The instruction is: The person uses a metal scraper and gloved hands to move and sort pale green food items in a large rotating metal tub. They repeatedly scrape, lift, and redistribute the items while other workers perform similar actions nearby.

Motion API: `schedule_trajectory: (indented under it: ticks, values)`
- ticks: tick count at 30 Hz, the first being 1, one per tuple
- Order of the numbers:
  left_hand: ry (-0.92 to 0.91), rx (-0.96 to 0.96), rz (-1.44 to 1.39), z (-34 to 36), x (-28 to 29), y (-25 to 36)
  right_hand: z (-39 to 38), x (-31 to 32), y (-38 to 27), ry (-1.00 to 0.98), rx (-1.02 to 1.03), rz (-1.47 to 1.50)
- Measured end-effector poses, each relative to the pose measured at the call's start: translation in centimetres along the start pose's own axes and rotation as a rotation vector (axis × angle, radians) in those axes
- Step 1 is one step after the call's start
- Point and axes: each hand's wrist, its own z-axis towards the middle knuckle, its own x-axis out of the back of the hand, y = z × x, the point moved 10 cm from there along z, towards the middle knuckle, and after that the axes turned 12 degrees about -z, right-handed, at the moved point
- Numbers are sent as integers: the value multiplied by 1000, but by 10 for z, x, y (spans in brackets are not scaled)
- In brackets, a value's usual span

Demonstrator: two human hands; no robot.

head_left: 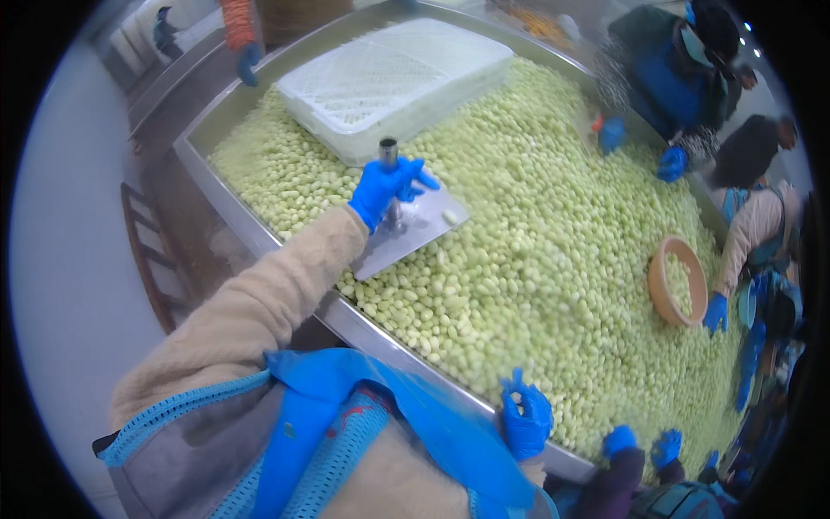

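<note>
My left hand (pixel 380 195), in a blue glove, grips the upright metal tube handle (pixel 388 149) of a flat steel scraper (pixel 406 242), which rests on a bed of small pale-green oval pieces (pixel 484 285), with a loose piece on its blade. My right hand (pixel 527 415), also gloved in blue, is at the near rim of the big steel tray (pixel 363 322), its fingers curled round some pale pieces.
A white plastic crate (pixel 389 65) lies on the far left of the pieces. An orange bowl (pixel 666 290) holds more pieces at right. Gloved co-workers (pixel 666 78) stand along the right and near edges; an orange-sleeved arm (pixel 238 30) reaches toward the far edge.
</note>
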Motion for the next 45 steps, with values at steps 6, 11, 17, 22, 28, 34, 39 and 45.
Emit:
schedule_trajectory:
  ticks: [6, 11, 17, 22, 28, 34, 39, 45]
  values:
    - [-348, -346, -71, 41, -172, 130, -1, 22, -16, 55, 33, -72]
    - [-707, -568, -181, 38, -277, 203, 4, 18, -13, 67, -14, -44]
    - [-447, 383, 607, 6, -192, -132, -10, 7, 3, 67, -110, 27]
    - [-445, 504, 326, 0, -171, -130, 6, 21, -1, 96, -124, 26]
    - [-433, 237, 206, 4, -103, -25, -5, 2, 30, -18, -425, 467]
    - [-411, 478, 438, -53, 8, -30, 49, 14, 106, 39, -377, 885]
    - [-444, 398, 228, -42, 16, -39, 152, 127, 307, 253, -273, 459]
    - [-339, 336, 325, -42, 27, -46, 205, 137, 302, 360, -75, -104]
